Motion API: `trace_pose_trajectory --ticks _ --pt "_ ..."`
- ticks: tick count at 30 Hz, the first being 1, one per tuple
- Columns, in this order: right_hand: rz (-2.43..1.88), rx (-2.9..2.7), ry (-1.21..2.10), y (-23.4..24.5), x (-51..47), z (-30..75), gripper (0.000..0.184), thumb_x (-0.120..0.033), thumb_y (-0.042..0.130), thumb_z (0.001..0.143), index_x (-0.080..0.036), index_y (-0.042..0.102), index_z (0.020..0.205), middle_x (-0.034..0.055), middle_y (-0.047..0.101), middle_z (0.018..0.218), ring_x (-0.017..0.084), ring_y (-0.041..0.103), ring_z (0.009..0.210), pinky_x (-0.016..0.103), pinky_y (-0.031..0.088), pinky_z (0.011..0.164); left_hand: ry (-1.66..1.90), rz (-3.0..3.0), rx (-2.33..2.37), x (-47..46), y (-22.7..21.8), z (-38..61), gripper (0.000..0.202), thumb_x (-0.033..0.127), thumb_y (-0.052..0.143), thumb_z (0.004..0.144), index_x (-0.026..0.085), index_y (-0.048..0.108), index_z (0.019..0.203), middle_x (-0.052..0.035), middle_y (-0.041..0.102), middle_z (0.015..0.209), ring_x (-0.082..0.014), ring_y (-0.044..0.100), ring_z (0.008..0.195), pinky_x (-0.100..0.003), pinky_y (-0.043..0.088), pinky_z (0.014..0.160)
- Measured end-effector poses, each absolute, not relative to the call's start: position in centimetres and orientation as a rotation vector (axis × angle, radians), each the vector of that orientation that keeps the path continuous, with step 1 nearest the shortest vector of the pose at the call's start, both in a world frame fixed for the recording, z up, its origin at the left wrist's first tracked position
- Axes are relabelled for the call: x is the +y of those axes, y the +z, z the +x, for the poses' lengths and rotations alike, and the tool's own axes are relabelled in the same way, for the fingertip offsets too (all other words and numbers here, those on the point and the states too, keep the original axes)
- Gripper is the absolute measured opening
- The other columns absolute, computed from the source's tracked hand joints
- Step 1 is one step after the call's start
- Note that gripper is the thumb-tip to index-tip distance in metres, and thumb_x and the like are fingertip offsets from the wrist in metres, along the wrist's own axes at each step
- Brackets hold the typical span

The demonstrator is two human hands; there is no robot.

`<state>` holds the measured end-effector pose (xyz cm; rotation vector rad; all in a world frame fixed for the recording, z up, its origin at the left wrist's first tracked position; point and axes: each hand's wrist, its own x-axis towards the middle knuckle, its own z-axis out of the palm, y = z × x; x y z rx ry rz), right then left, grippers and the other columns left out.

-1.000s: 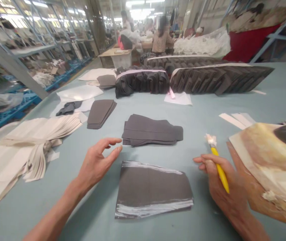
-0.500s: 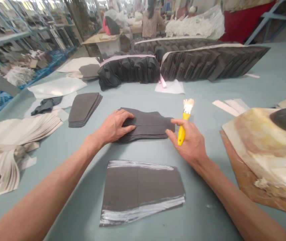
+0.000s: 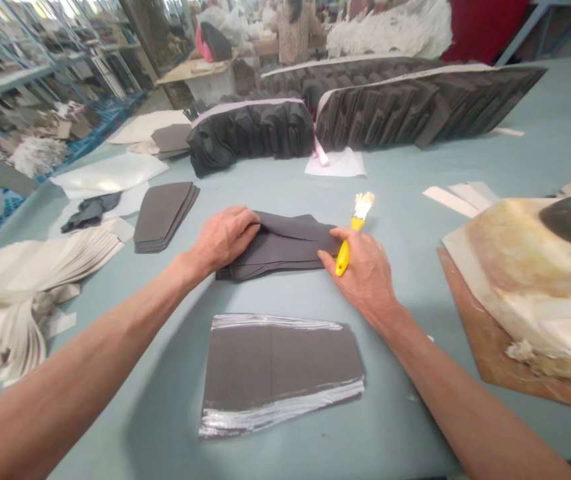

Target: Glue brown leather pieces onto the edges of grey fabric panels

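Observation:
My left hand (image 3: 223, 239) is closed on the left end of a small stack of dark grey fabric pieces (image 3: 283, 248), its fingertips curled over the edge. The top piece bulges slightly there. At the right end, the thumb and forefinger of my right hand (image 3: 365, 273) touch the same stack. That hand also holds a yellow-handled paintbrush (image 3: 344, 256), its pale, coated bristles pointing away from me. Nearer to me lies a fanned set of dark grey pieces (image 3: 285, 360), with wet-looking white streaks along its far and near edges.
A neat pile of dark pieces (image 3: 163, 217) and layered beige cloth (image 3: 25, 273) lie left. Long rows of dark folded pieces (image 3: 405, 110) stand at the back. On the right, a stained whitish container (image 3: 525, 267) rests on a brown board (image 3: 485, 353). A person (image 3: 293, 33) is far behind.
My left hand has curled its fingers round the stack's left end, and the top piece has buckled. My right hand, with the paintbrush, has shifted slightly left.

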<state>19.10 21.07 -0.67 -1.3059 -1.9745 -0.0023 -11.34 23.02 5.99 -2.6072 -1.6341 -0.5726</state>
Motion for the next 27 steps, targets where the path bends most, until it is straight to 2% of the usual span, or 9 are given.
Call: trace_pose_trajectory --ticks 4,7,11,15,18,20,22,24,27 --pt "-1.296 -1.959 -0.029 -0.8 21.1 19.1 0.034 -0.042 0.069 0.098 -0.023 0.066 0.126 0.0117 0.074 0.104 0.033 0.068 0.099 0.045 0.053 0.088 -0.796 -2.463 -1.825 24.2 9.2 -11.5 0.021 0.033 0.052 0.096 0.019 0.068 0.092 -0.0058 0.069 0.084 -0.0215 0.061 0.077 -0.037 0.05 0.078" --pt "-1.262 -1.929 -0.041 -0.9 21.3 19.2 0.033 -0.044 0.068 0.099 -0.022 0.066 0.125 0.0118 0.076 0.107 0.033 0.069 0.097 0.045 0.054 0.087 -1.064 -2.367 -1.989 24.1 12.5 -11.6 0.015 0.033 0.059 0.09 0.02 0.066 0.086 -0.003 0.067 0.079 -0.0178 0.056 0.072 -0.032 0.047 0.071" --pt "-1.167 -1.84 0.054 -0.4 21.0 19.3 0.037 -0.053 0.065 0.101 -0.023 0.065 0.123 0.0124 0.078 0.121 0.032 0.072 0.101 0.048 0.056 0.091 -1.253 -2.39 -2.111 21.7 15.7 -11.6 0.029 0.045 0.06 0.091 0.017 0.069 0.091 -0.0021 0.066 0.074 -0.016 0.055 0.065 -0.028 0.045 0.059" --pt "-1.13 -1.689 0.469 1.8 18.9 19.1 0.051 -0.066 0.073 0.091 -0.025 0.064 0.119 0.012 0.077 0.127 0.031 0.074 0.111 0.051 0.057 0.1 -1.509 -2.53 -2.332 17.1 16.9 -11.0 0.045 0.062 0.072 0.088 0.017 0.072 0.09 -0.0013 0.066 0.073 -0.0134 0.053 0.061 -0.024 0.041 0.055" --pt "-1.037 -1.583 0.853 4.3 16.3 18.6 0.048 -0.065 0.077 0.088 -0.026 0.059 0.111 0.0102 0.076 0.13 0.027 0.076 0.109 0.048 0.06 0.1 -1.626 -2.679 -2.41 13.2 17.2 -10.2 0.049 0.067 0.08 0.084 0.018 0.076 0.089 -0.001 0.066 0.073 -0.0126 0.053 0.063 -0.023 0.042 0.058" --pt "-0.98 -1.547 0.931 6.1 14.3 18.2 0.048 -0.062 0.08 0.085 -0.027 0.055 0.104 0.0087 0.076 0.125 0.025 0.076 0.106 0.046 0.061 0.098 -1.681 -2.759 -2.461 10.9 17.3 -9.6 0.049 0.068 0.08 0.084 0.019 0.077 0.088 -0.0006 0.065 0.071 -0.0127 0.053 0.063 -0.023 0.043 0.058" --pt "-0.953 -1.527 0.9 7.7 12.5 18.0 0.046 -0.057 0.082 0.084 -0.027 0.05 0.098 0.0068 0.077 0.117 0.023 0.076 0.099 0.042 0.062 0.093 -1.757 -2.823 -2.492 8.8 17.4 -9.2 0.047 0.067 0.081 0.085 0.02 0.078 0.088 -0.0005 0.065 0.072 -0.0127 0.053 0.063 -0.023 0.042 0.058" --pt "-0.945 -1.503 0.851 9.1 10.8 18.0 0.043 -0.051 0.079 0.087 -0.027 0.045 0.093 0.0049 0.077 0.108 0.019 0.073 0.087 0.036 0.061 0.081 -1.886 -2.854 -2.519 6.8 17.2 -8.8 0.045 0.065 0.083 0.084 0.02 0.079 0.089 -0.0002 0.066 0.074 -0.012 0.053 0.064 -0.022 0.042 0.059" --pt "-0.978 -1.534 0.706 11.2 8.6 18.3 0.037 -0.046 0.077 0.088 -0.027 0.045 0.089 -0.0013 0.066 0.081 0.014 0.059 0.062 0.029 0.051 0.058 -2.226 -2.734 -2.637 3.9 16.3 -8.4 0.044 0.062 0.089 0.079 0.02 0.079 0.088 0.0006 0.066 0.073 -0.0109 0.054 0.063 -0.02 0.04 0.057"
